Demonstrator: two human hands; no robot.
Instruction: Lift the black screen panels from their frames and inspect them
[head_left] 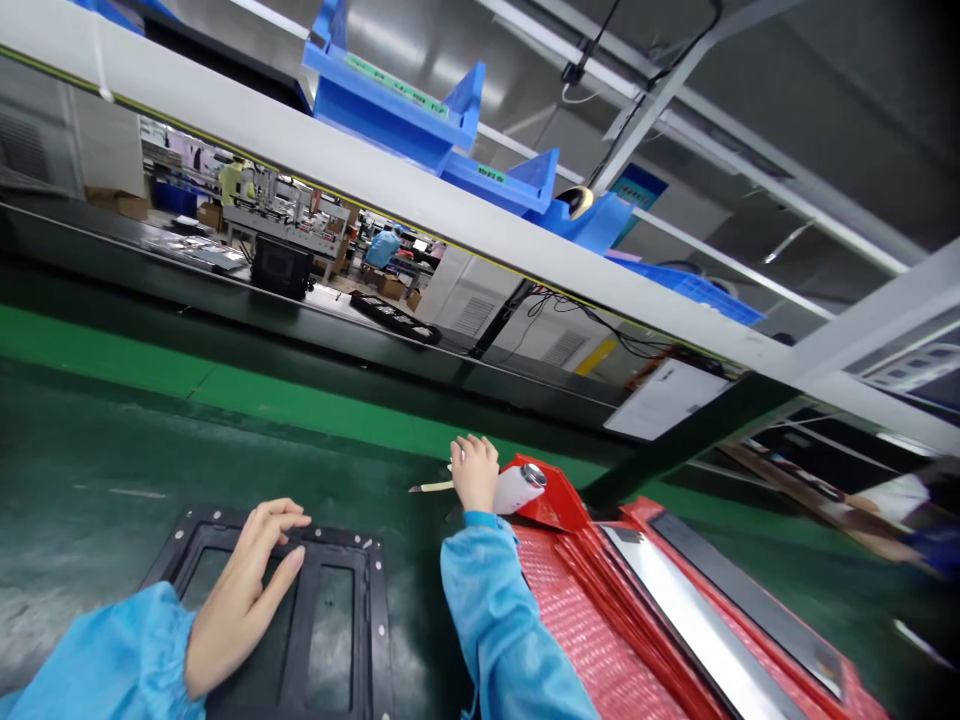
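My left hand (251,585) hovers over a black rectangular frame (300,620) with window-like openings and small pale dots along its rim. Its fingers are stretched out, thumb apart, holding nothing. Farther forward, my right hand (475,475) has its fingers curled down at the edge of a red tray. From its left side sticks out a small brush (433,487), a thin pale stick with a dark tip; the grip itself is hidden behind the fingers. Beside that hand a white bottle (519,490) with a metal top leans against the red tray's raised end (559,500).
Red bubble wrap (577,620) and glossy flat panels (690,610) lie at the right. A white shelf beam (405,215) with blue bins (390,100) crosses above. Behind it runs a dark conveyor-like strip (322,330) holding a black part (396,318). A post (690,430) stands at the right.
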